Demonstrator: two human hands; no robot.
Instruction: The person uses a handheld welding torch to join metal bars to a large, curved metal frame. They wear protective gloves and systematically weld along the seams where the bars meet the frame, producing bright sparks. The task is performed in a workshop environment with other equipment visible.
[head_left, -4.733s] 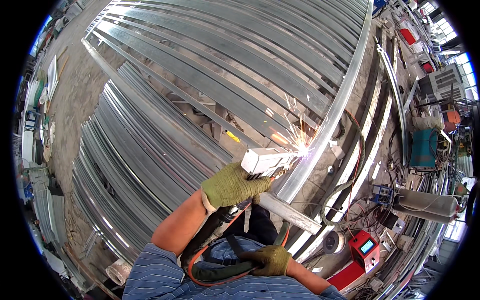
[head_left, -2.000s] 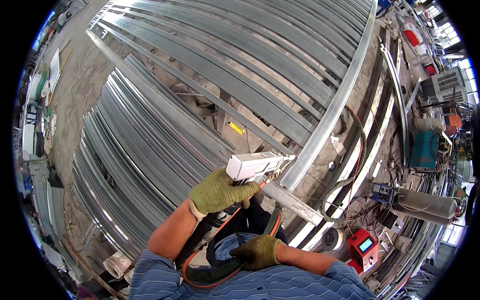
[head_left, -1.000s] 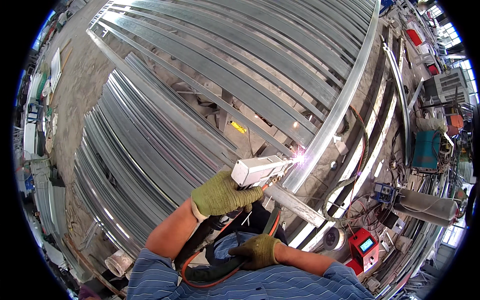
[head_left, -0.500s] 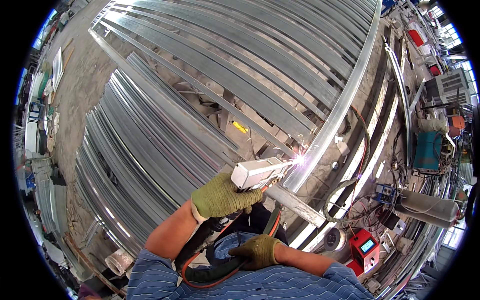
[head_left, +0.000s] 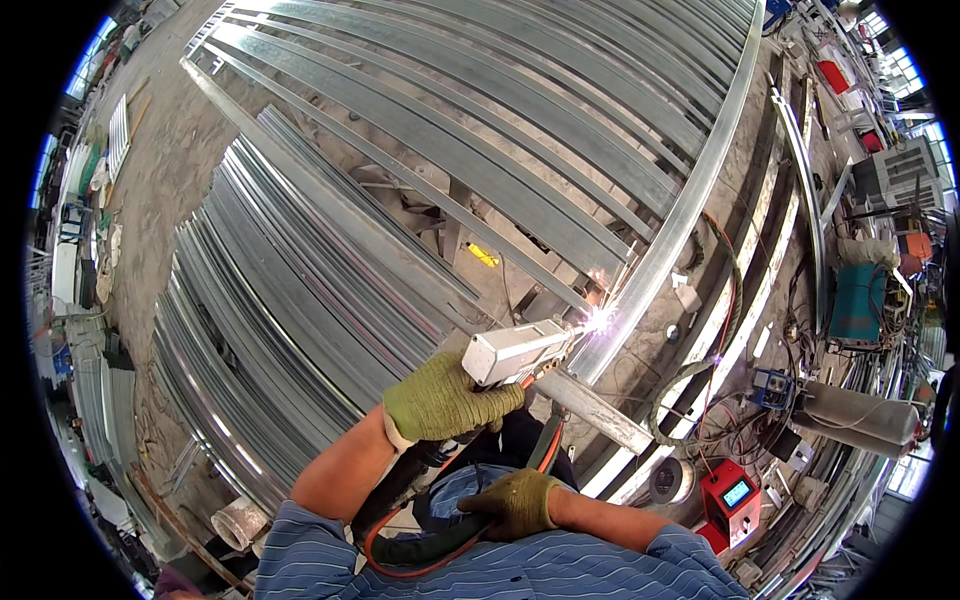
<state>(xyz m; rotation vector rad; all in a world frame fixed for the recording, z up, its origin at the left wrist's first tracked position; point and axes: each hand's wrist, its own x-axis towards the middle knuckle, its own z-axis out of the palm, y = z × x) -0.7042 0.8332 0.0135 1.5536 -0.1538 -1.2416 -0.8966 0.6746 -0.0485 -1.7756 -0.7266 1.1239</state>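
In a green-yellow work glove, my left hand is closed around a boxy silver handheld welding gun. Its nozzle points right and away from me, toward a bright spark where a slat end meets the long metal side rail of a frame. Close to my body, my gloved right hand grips the thick dark cable that loops below, with an orange hose running along it. Several flat metal slats stretch across the frame. A pale metal support bar lies beneath the near end of the rail.
Stacked metal profiles lie at the left. On the right are a red box with a screen, a wire spool, a grey gas cylinder and trailing hoses. A yellow object lies beneath the frame.
The glow stays near the same rail joint, with the sparks spraying in a different shape. The gun has tilted very slightly; both hands keep their holds.
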